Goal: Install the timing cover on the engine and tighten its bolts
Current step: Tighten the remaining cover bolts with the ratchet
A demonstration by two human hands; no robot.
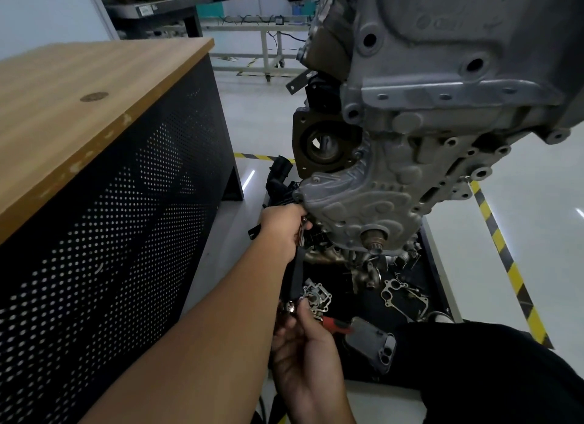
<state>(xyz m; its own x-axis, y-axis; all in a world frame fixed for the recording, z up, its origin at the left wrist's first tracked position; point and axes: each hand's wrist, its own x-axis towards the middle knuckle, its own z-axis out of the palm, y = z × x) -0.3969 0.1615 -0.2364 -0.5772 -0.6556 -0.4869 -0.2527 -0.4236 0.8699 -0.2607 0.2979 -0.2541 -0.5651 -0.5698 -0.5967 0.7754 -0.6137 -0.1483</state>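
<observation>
Timing cover [357, 199] seated against engine [442, 75]; cast metal, judged rigid, heavy, best gripped by edges. Left hand [281, 230] curled around ratchet [295, 272] at cover's lower-left corner. Right hand [303, 341] pinching small metal part [289, 306].

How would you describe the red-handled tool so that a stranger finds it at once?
Start from the grey engine hanging on the right and look down to the dark tray of metal parts beneath it. The red-handled tool lies at the tray's near edge, just right of the right hand. It is the only red thing among grey and black parts.
</observation>
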